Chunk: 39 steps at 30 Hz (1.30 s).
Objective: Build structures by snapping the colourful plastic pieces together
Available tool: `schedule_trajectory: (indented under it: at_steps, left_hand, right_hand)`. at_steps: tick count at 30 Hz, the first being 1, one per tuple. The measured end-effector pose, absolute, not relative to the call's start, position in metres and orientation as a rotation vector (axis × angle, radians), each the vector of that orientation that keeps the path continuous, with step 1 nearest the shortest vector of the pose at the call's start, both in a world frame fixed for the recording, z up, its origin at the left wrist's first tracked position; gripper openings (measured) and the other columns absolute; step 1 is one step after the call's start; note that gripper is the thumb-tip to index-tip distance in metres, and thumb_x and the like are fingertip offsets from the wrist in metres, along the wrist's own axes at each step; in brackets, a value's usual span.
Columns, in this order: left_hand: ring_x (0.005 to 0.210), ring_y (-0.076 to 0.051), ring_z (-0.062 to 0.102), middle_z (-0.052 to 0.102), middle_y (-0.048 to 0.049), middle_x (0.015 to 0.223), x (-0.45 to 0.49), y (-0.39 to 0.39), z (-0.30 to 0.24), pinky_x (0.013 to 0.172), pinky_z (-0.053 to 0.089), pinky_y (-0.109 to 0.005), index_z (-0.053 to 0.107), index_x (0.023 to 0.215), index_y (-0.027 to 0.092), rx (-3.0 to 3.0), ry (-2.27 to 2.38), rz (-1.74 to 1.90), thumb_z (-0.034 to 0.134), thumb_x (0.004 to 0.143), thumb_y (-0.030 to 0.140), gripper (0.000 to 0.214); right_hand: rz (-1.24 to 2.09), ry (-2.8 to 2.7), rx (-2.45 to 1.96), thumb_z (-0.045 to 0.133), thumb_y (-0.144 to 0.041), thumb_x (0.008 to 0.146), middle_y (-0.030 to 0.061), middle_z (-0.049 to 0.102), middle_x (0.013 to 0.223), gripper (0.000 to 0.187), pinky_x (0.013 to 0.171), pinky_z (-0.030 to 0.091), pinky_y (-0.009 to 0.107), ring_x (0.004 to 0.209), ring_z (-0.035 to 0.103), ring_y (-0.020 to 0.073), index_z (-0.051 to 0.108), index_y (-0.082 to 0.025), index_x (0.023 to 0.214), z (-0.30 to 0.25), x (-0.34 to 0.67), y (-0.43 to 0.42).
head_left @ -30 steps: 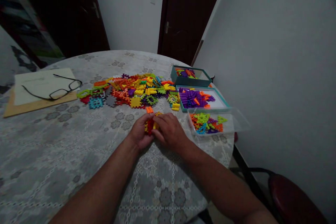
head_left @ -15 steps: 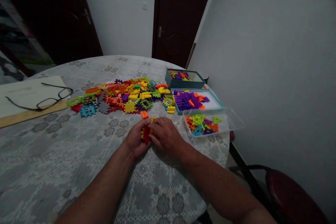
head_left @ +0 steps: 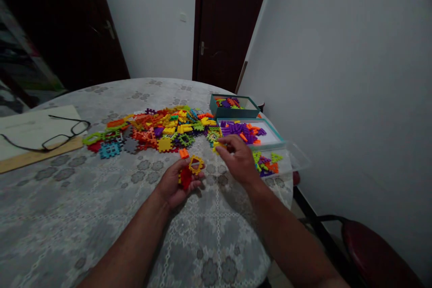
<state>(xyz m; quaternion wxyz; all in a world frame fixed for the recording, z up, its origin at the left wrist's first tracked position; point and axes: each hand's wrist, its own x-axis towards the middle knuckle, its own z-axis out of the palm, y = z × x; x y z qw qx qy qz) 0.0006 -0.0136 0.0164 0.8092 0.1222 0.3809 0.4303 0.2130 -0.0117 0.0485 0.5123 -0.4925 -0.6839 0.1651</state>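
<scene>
Fingers [head_left: 196, 184] half-curled, left hand [head_left: 173, 184] grips red-and-yellow blocks [head_left: 185, 177]; right hand [head_left: 240, 162] nearly pinches yellow connectors [head_left: 215, 145] between fingertips, grip unclear.

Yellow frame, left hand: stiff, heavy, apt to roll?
Likely stiff: the yellow frame looks moulded and shows no sag in the left hand. Probably light, given its open middle. Its notched edge would likely catch rather than roll.

The left hand [head_left: 173, 185] holds a cluster of red and yellow notched plastic pieces [head_left: 185, 178]; the right hand [head_left: 241, 160] has its fingertips at a small yellow plastic piece [head_left: 215, 145], near a shallow teal-rimmed white tray [head_left: 272, 134] of purple and orange plastic tubes [head_left: 248, 134]
</scene>
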Motion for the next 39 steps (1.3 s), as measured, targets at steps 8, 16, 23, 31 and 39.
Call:
schedule_trajectory:
  at_steps: [8,16,23,31,39]
  left_hand:
    - [0.063,-0.025,0.077,0.079,-0.0157,0.091,0.000,-0.014,0.011,0.047,0.061,-0.030,0.070,0.109,0.009,0.289,0.795,0.928,0.065,0.092,0.017,0.020]
    - [0.064,-0.024,0.077,0.077,-0.0125,0.090,0.003,-0.015,0.001,0.039,0.052,-0.024,0.068,0.107,0.012,0.357,0.742,0.929,0.070,0.092,0.022,0.018]
    - [0.060,-0.020,0.073,0.075,-0.0120,0.084,0.004,-0.020,0.000,0.038,0.050,-0.020,0.072,0.105,0.010,0.411,0.609,0.885,0.072,0.088,0.021,0.020]
    - [0.056,-0.019,0.071,0.072,-0.0074,0.076,0.004,-0.019,-0.002,0.037,0.046,-0.020,0.070,0.100,0.013,0.401,0.689,0.877,0.073,0.090,0.024,0.016]
    - [0.051,-0.010,0.056,0.062,-0.0023,0.072,-0.001,-0.015,0.009,0.042,0.041,-0.021,0.072,0.093,0.011,0.303,0.782,1.028,0.066,0.096,0.027,0.018]
  right_hand:
    - [0.269,-1.407,-1.564,0.062,-0.034,0.090,0.0137,0.076,0.119,0.036,0.093,0.055,0.040,0.101,0.070,0.0254,0.076,-0.015,0.117,0.064,0.291,0.051]
    - [0.572,-1.698,-1.425,0.060,-0.039,0.099,0.0076,0.078,0.108,0.031,0.081,0.056,0.035,0.086,0.072,0.0212,0.075,-0.020,0.118,0.051,0.242,-0.007]
    - [0.630,-1.984,-1.325,0.064,-0.034,0.101,0.0014,0.074,0.084,0.025,0.071,0.050,0.030,0.073,0.068,0.0186,0.074,-0.021,0.121,0.038,0.185,-0.040]
    - [0.586,-1.995,-1.306,0.051,-0.025,0.101,0.0024,0.076,0.093,0.021,0.077,0.051,0.031,0.083,0.069,0.0193,0.070,-0.023,0.108,0.041,0.196,-0.033]
    - [0.794,-1.851,-1.410,0.063,-0.033,0.091,-0.0018,0.066,0.072,0.013,0.059,0.046,0.027,0.062,0.060,0.0158,0.070,-0.021,0.091,0.073,0.245,0.046]
